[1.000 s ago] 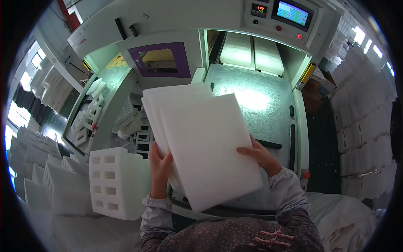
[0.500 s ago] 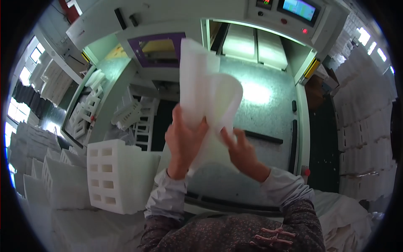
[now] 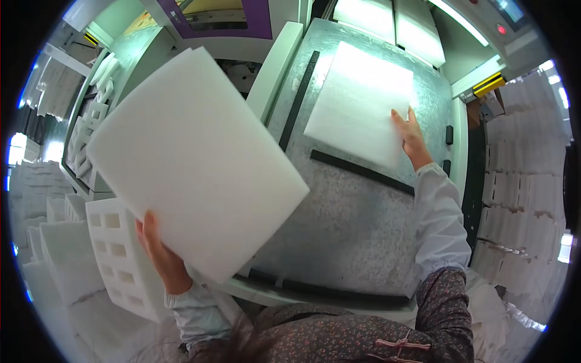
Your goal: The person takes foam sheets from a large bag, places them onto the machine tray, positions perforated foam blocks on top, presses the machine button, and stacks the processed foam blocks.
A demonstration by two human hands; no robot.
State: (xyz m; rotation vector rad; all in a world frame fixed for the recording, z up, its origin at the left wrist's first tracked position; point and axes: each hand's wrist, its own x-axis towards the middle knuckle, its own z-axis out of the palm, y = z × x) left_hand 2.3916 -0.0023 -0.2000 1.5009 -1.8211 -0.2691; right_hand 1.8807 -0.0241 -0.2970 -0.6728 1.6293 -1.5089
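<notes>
My left hand grips the lower left edge of a white foam sheet, thumb on top and the other fingers mostly behind it. A doubled corner at its top suggests more than one layer. This sheet is tilted above the left side of the metal bed. At the right edge of a second white foam sheet, my right hand has its thumb on top, with some fingers hidden. That second sheet lies over the bed, just beyond a black guide strip.
Black strips also line the bed's left side and front edge. White blocks stand at the bed's far end. A slotted foam block is at my left. Stacked white foam rises at the right.
The curled foam in both hands has been parted into flat sheets. My left hand has moved left and down with one; my right hand has reached forward and right with the other, onto the bed.
</notes>
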